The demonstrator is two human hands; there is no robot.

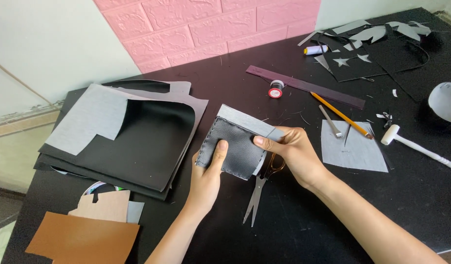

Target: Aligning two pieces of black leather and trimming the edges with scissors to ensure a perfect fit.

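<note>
Both hands hold a small stitched black leather piece [233, 146] with a grey backing, above the black table [303, 230]. My left hand [208, 178] grips its lower left edge, thumb pressed on the black face. My right hand [290, 151] pinches its right edge, where the grey lining shows along the top. A pair of scissors [258, 188] lies on the table just under the piece and my right hand, blades pointing toward me.
A stack of black and grey leather sheets [137, 142] lies to the left, brown pieces [83, 239] at the near left corner. On the right are a grey square patch [355, 149], pencil [340, 115], white mallet [421, 146], dark ruler [308, 87], thread spools [276, 90] and offcuts [372, 34].
</note>
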